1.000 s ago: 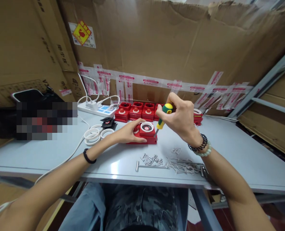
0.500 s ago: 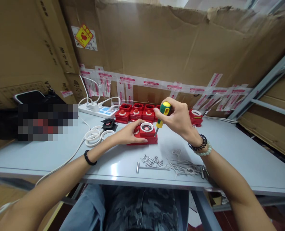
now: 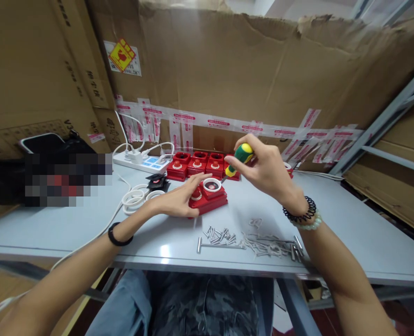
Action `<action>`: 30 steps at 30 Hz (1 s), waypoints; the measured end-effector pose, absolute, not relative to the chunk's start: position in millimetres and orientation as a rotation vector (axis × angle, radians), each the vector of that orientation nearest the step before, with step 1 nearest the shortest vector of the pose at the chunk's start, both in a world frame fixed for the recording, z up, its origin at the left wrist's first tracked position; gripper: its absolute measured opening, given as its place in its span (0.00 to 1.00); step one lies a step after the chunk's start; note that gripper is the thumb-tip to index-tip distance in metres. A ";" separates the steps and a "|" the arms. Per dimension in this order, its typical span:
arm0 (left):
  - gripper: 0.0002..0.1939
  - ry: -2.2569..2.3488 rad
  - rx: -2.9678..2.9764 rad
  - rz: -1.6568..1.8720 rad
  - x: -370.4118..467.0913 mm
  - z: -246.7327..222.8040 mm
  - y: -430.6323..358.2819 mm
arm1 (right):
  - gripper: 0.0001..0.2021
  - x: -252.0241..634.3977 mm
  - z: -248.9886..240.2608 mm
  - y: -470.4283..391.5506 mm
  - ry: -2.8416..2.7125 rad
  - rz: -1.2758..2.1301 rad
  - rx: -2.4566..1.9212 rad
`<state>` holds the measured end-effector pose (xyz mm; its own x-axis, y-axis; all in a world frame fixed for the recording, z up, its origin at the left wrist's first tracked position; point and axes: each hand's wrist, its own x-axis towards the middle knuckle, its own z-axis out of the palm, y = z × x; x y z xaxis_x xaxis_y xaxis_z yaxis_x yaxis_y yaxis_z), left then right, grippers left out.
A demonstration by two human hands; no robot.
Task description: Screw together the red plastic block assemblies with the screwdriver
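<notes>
A red alarm-like unit (image 3: 212, 201) with a white ring (image 3: 212, 185) on its raised end rests on the table in front of me, turned at a slant. My left hand (image 3: 178, 198) spans its left end, fingers on the far side and thumb along the near side. In my right hand (image 3: 263, 165) is a screwdriver (image 3: 242, 156) with a green and yellow handle, gripped and tilted. Its tip points down-left by the unit's ringed end; whether it touches, I cannot tell.
Behind stand several similar red units (image 3: 197, 164). Loose screws (image 3: 221, 234), a T-shaped metal key (image 3: 221, 246) and a pile of metal pieces (image 3: 271, 246) lie near the front edge. White rings (image 3: 133, 198), black parts (image 3: 157, 182) and a power strip (image 3: 142, 161) are left.
The red unit has turned, its right end swinging away from me. My right hand has lifted the screwdriver up from the unit's right corner and tilted it more. My left fingers have spread wider.
</notes>
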<state>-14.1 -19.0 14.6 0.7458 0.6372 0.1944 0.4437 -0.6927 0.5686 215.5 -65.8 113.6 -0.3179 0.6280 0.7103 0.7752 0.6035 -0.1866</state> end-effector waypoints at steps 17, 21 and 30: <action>0.35 0.825 2.565 0.659 -7.6 7.3 -10.1 | 0.13 241.3 87.7 -60.5 -1.775 0.412 -1.049; 0.43 0.780 2.546 0.773 -10.5 4.3 -2.2 | 0.13 244.2 78.7 -58.7 -1.700 0.521 -1.043; 0.41 0.738 2.375 0.647 -0.6 -8.4 0.9 | 0.12 238.4 67.9 -55.6 -1.747 0.586 -1.081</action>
<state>-0.6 0.9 -8.4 0.7314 0.6249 0.2730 0.3523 -0.6890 0.6334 238.4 -55.6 67.9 -0.1424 0.8671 0.4774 0.4040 0.4912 -0.7717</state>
